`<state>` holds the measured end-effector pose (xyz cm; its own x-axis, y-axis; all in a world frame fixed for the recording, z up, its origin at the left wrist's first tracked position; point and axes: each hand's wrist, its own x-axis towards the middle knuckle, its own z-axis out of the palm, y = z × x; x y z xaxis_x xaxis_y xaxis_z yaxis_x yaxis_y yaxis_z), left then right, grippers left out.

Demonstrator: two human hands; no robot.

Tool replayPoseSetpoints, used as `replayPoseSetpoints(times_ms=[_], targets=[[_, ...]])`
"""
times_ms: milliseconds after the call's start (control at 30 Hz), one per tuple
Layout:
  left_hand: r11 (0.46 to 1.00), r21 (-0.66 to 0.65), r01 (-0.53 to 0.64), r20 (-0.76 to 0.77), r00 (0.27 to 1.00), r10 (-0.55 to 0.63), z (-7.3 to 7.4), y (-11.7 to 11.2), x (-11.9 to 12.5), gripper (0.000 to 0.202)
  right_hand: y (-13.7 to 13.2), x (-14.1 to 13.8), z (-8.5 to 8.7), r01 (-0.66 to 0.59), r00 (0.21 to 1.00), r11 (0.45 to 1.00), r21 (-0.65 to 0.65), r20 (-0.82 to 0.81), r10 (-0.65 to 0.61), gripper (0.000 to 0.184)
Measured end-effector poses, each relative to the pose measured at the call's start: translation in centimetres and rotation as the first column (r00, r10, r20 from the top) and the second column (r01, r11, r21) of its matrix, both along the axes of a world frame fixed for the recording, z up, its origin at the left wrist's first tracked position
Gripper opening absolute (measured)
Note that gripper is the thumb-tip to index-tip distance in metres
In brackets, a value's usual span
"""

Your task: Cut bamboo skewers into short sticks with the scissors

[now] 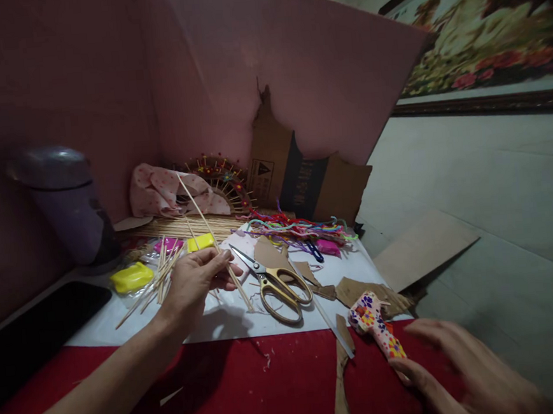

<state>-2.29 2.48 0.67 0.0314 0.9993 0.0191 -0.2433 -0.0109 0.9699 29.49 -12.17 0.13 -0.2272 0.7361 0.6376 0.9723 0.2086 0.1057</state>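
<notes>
Though apart, two hands (198, 278) (476, 370), one scissors (289, 282).

Left hand (194, 283) pinches a long bamboo stick (197, 209), nine o'clock from the gold-handled scissors (267, 276), whose blades (243, 255) point to ten! And at four, the right hand (471, 364) splays, thumb (425, 380) right by a flower-patterned piece (371, 319); pipe cleaners (287, 218) tangle at one, purple tumbler (68, 207) at ten.
</notes>
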Motion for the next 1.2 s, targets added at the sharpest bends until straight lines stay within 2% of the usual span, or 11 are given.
replayPoseSetpoints(times_ms=[67, 167, 300, 500, 633, 700, 767, 833, 900, 1033, 1200], targets=[[1.0, 0.009, 0.005, 0.002, 1.0, -0.005, 0.0, -0.1, 0.0, 0.023, 0.1, 1.4, -1.0, 0.058, 0.998, 0.995, -0.082, 0.016, -0.057, 0.041], [1.0, 0.019, 0.012, 0.004, 1.0, -0.012, 0.1, -0.3, 0.1, 0.024, 0.6, 2.4, -3.4, 0.073, 0.995, 0.956, -0.283, -0.05, -0.091, 0.032], [0.999, 0.03, 0.023, 0.006, 1.0, -0.023, 0.4, -0.5, 0.2, 0.023, 2.2, 2.1, -5.1, 0.218, 0.948, 0.918, -0.33, -0.151, -0.28, 0.025], [0.997, 0.035, 0.068, -0.034, 0.997, -0.067, 0.4, -0.6, 0.3, 0.023, 6.2, 0.9, -4.4, 0.26, 0.952, 0.902, -0.346, -0.067, -0.3, 0.021], [0.95, 0.028, 0.311, -0.064, 0.949, -0.309, -0.2, -1.0, 0.5, 0.025, 7.9, -0.1, -2.5, 0.297, 0.955, 0.903, -0.31, 0.077, -0.288, 0.02], [0.889, 0.001, 0.457, -0.079, 0.886, -0.456, -0.4, -1.2, 0.6, 0.024, 8.1, -1.4, -0.7, 0.24, 0.971, 0.956, -0.166, 0.054, -0.235, 0.021], [0.788, -0.044, 0.614, -0.107, 0.782, -0.615, -0.4, -1.4, 0.7, 0.023, 8.1, -3.4, 1.3, 0.006, 0.996, 0.994, -0.108, -0.084, -0.015, 0.016], [0.683, -0.089, 0.725, -0.134, 0.67, -0.73, -0.2, -1.6, 0.7, 0.021, 8.2, -5.7, 3.0, -0.275, 0.942, 0.96, -0.049, -0.212, 0.259, 0.014], [0.624, -0.125, 0.771, -0.167, 0.603, -0.78, -0.1, -1.8, 0.6, 0.02, 8.5, -7.8, 4.0, -0.453, 0.866, 0.888, 0.081, -0.2, 0.459, 0.012], [0.636, -0.168, 0.753, -0.278, 0.583, -0.763, 0.2, -2.0, 0.3, 0.02, 9.7, -10.3, 4.1, -0.607, 0.792, 0.794, 0.021, -0.067, 0.607, 0.025], [0.637, -0.198, 0.745, -0.377, 0.542, -0.751, 0.5, -2.3, 0.2, 0.027, 11.0, -11.1, 2.9, -0.676, 0.737, 0.734, -0.07, -0.096, 0.669, 0.023]])
